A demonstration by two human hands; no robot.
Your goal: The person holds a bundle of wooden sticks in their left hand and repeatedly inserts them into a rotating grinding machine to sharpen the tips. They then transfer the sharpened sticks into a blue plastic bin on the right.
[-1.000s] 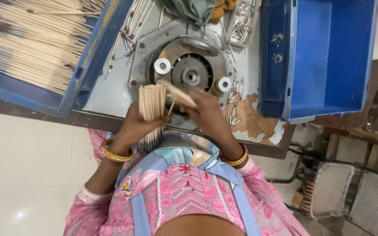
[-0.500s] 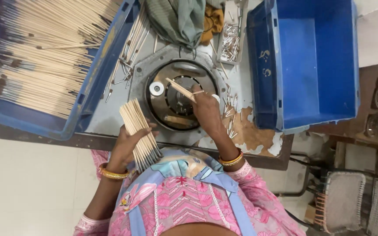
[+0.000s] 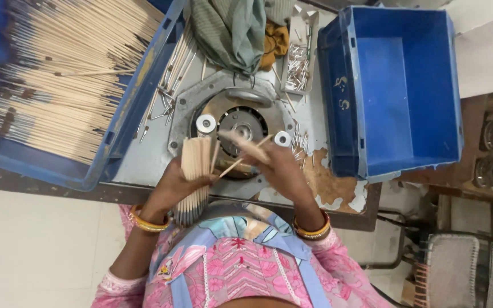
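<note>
Two hands over the round machine, left hand grasping upright stick bundle, right hand pinching slanted single stick.

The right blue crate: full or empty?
Empty: the right crate shows only its bare blue floor, while the left crate is heaped with sticks.

Head camera, looking straight down (close) over worktable, single view
</note>
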